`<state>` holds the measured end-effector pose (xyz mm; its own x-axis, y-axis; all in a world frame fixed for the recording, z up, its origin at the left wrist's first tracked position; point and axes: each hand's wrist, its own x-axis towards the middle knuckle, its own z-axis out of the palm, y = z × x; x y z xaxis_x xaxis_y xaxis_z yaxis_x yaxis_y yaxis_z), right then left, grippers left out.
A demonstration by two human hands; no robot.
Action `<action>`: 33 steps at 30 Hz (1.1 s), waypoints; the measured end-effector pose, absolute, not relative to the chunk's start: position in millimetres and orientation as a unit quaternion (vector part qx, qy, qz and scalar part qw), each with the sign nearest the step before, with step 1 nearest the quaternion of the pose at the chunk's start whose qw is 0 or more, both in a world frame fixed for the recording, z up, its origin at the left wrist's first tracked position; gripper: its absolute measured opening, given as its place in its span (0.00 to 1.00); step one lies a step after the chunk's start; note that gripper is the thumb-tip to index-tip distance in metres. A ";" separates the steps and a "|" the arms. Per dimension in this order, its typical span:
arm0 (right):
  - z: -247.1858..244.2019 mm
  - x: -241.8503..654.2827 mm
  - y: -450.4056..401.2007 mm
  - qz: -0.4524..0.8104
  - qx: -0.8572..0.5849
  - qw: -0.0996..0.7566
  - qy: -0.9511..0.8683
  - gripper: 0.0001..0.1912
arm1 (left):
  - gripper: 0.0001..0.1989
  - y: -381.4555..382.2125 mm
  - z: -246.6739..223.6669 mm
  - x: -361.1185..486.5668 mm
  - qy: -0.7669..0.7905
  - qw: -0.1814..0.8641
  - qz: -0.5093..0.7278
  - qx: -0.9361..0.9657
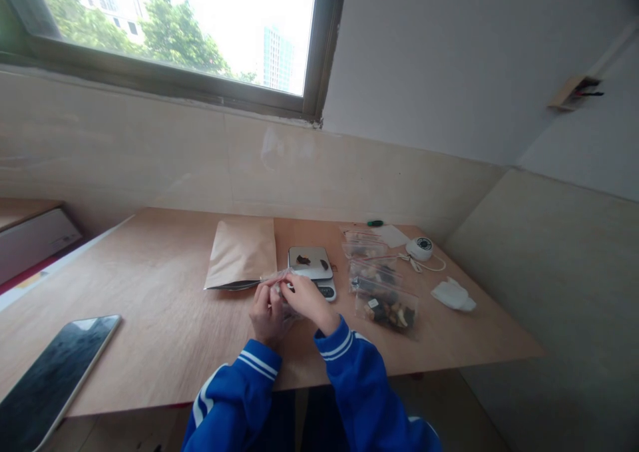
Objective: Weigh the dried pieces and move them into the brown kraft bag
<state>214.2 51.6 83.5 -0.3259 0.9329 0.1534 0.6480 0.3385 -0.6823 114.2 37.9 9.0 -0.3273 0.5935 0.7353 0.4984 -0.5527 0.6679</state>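
Note:
My left hand [268, 313] is closed on a clear plastic bag [288, 312], close to the table's front edge. At the bag's top, my right hand [305, 297] has its fingers pinched together on the plastic; what is inside the bag is mostly hidden by my hands. Just beyond them stands a kitchen scale [299, 272] with a metal plate and a small display. Two small dark pieces [303, 260] lie apart on that plate. To the left, a brown paper pouch [242, 252] lies flat with its opening towards me.
Several clear zip bags [387, 309] with dried bits line the right side. Beyond them are a white round device [419, 248] with a cable, a crumpled white bag [453, 295], a paper sheet [392, 236] and a green-handled tool [375, 224]. A phone [54, 379] is at front left.

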 end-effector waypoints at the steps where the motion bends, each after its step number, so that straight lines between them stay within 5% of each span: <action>1: 83.7 217.3 51.5 0.277 -0.489 0.293 -0.773 0.13 | 0.14 38.1 8.6 113.7 0.481 0.039 0.666 0.568; 6: 67.0 251.1 53.8 0.262 -0.535 0.426 -0.681 0.16 | 0.16 38.1 9.0 113.6 0.530 0.084 0.675 0.506; 16: 21.1 265.7 44.7 0.006 -0.685 0.255 -0.682 0.08 | 0.16 41.4 14.6 113.7 0.561 0.128 0.725 0.379; 26: 15.8 258.3 46.6 0.002 -0.715 0.255 -0.651 0.10 | 0.16 39.7 12.9 113.6 0.538 0.145 0.732 0.392; 33: 12.8 258.6 50.2 0.070 -0.701 0.346 -0.619 0.08 | 0.16 39.2 11.2 114.7 0.522 0.146 0.732 0.413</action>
<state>258.6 50.2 12.8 0.2231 0.9169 0.3311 0.8203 0.0070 -0.5719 114.7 39.2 11.2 -0.6161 0.6445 0.4528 0.2180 -0.4129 0.8843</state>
